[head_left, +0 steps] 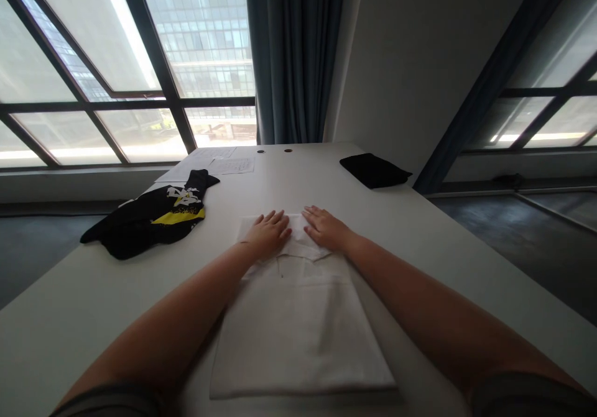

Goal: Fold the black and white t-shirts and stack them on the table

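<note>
A white collared shirt (298,324) lies folded into a long rectangle on the white table (420,230), running away from me. My left hand (267,233) rests flat on its far end, fingers stretched out and together. My right hand (326,227) lies flat beside it on the collar end, fingers also extended. Both palms press down on the cloth; neither hand grips anything.
A crumpled black garment with yellow and white print (153,221) lies at the left. A small folded black cloth (374,169) sits at the far right corner. Paper sheets (224,162) lie at the far edge by the window. Two cable holes mark the table's back.
</note>
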The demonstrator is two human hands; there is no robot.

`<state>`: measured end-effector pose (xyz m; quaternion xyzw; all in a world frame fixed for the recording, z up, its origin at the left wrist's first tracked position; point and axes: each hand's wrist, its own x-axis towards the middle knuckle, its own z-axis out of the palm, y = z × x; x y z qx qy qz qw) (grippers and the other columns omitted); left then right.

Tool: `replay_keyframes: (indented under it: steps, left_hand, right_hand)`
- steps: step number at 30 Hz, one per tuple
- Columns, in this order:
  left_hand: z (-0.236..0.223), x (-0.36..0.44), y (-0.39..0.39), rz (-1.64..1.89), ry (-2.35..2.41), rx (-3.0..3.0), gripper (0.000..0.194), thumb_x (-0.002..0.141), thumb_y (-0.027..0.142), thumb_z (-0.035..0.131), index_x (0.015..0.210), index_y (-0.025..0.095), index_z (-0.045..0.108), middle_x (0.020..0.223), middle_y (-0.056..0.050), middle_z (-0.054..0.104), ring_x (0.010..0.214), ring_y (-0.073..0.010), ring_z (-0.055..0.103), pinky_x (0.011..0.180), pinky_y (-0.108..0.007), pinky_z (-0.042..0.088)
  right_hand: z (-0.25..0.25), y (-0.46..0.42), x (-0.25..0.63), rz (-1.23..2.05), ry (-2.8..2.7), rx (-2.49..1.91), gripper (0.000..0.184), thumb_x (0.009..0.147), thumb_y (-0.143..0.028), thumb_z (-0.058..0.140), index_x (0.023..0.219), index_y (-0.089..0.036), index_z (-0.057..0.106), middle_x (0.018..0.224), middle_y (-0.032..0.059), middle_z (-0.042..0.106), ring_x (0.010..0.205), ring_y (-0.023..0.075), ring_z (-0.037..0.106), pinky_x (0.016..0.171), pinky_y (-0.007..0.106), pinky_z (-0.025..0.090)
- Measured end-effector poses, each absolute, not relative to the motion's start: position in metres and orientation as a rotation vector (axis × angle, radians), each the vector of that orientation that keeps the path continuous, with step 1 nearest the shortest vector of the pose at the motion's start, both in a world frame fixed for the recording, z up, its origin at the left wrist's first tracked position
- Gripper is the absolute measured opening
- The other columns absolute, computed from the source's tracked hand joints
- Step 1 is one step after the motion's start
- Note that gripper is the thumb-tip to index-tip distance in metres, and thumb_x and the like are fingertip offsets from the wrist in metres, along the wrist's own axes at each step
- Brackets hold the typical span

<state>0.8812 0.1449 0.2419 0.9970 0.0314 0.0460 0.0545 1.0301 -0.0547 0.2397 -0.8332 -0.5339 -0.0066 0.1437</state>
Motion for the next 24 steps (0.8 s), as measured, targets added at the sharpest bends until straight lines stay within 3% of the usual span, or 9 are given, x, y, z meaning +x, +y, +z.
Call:
replay_keyframes:
  steps: [5,12,17,19,20,22,24]
  left_hand:
    - [0.226,0.88,0.148,0.018,0.203,3.029,0.06,0.111,0.054,0.03,0.166,0.032,0.038,0.177,-0.007,0.022,0.164,-0.0342,0.015,0.132,-0.057,0.014]
    - [0.231,0.875,0.154,-0.003,0.487,3.018,0.061,0.11,0.058,0.03,0.166,0.036,0.037,0.178,-0.008,0.018,0.164,-0.0378,0.013,0.128,-0.066,0.011]
    - [0.245,0.844,0.168,0.037,0.27,3.018,0.06,0.107,0.048,0.044,0.161,0.023,0.047,0.174,-0.015,0.028,0.162,-0.0369,0.02,0.131,-0.056,0.019]
    - [0.257,0.813,0.163,0.17,-0.011,2.971,0.055,0.104,0.045,0.053,0.154,0.024,0.054,0.17,-0.014,0.038,0.157,-0.035,0.033,0.129,-0.053,0.027]
    - [0.263,0.795,0.158,0.178,-0.227,2.909,0.053,0.104,0.046,0.055,0.153,0.026,0.054,0.166,-0.012,0.043,0.151,-0.0323,0.042,0.125,-0.05,0.034]
    - [0.273,0.757,0.14,0.152,-0.517,2.789,0.045,0.099,0.048,0.064,0.14,0.028,0.062,0.152,-0.011,0.055,0.139,-0.0302,0.053,0.117,-0.045,0.042]
    - [0.278,0.724,0.119,0.072,-0.637,2.719,0.037,0.091,0.051,0.077,0.116,0.026,0.068,0.127,-0.009,0.065,0.113,-0.0269,0.063,0.104,-0.04,0.049]
  right_hand:
    - [0.219,-0.053,1.031,0.149,-1.494,-2.609,0.072,0.108,-0.046,0.037,0.168,-0.007,0.03,0.175,0.0179,0.016,0.164,0.0314,0.014,0.132,0.05,0.016]
    - [0.221,-0.056,1.032,0.154,-1.471,-2.659,0.073,0.109,-0.048,0.035,0.17,-0.009,0.026,0.176,0.0161,0.013,0.164,0.0302,0.013,0.132,0.05,0.015]
    - [0.232,-0.087,1.022,-0.209,-1.348,-2.696,0.068,0.103,-0.044,0.052,0.161,-0.01,0.046,0.173,0.0212,0.026,0.163,0.0401,0.015,0.13,0.058,0.015]
    - [0.245,-0.109,1.006,-0.377,-1.426,-2.516,0.055,0.1,-0.038,0.06,0.148,-0.011,0.059,0.168,0.0221,0.038,0.159,0.0417,0.026,0.127,0.059,0.023]
    - [0.251,-0.12,0.993,-0.378,-1.521,-2.375,0.045,0.1,-0.034,0.06,0.139,-0.013,0.066,0.16,0.0214,0.047,0.152,0.0388,0.038,0.124,0.056,0.031]
    - [0.263,-0.14,0.961,-0.136,-1.831,-2.049,0.024,0.103,-0.034,0.058,0.114,-0.017,0.071,0.132,0.0169,0.066,0.12,0.0277,0.063,0.104,0.042,0.05]
    - [0.269,-0.155,0.925,0.108,-2.123,-1.851,0.025,0.103,-0.039,0.06,0.089,-0.019,0.068,0.102,0.0099,0.07,0.091,0.0211,0.065,0.084,0.034,0.052]
